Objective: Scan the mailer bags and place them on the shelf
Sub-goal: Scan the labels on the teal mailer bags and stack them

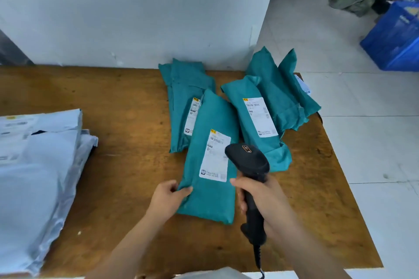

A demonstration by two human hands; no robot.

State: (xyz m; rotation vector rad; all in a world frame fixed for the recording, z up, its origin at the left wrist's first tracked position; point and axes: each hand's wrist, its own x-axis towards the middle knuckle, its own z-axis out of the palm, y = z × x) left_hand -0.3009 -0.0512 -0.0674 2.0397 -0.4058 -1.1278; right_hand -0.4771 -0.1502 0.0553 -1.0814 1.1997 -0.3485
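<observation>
R hand [268,206] grips 1 scanner [249,162], L hand [167,199] pinches nearest of ~5 teal bags [209,201].

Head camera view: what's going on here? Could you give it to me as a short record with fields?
Left hand: pinches edge of nearest teal mailer bag
Right hand: grips black scanner, its head at that bag's label
Other teal bags: several behind, on the table
Grey mailers: stacked at left

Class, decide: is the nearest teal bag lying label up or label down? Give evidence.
Label up. The bag lies on the table, its white label facing the camera beside the scanner.
</observation>
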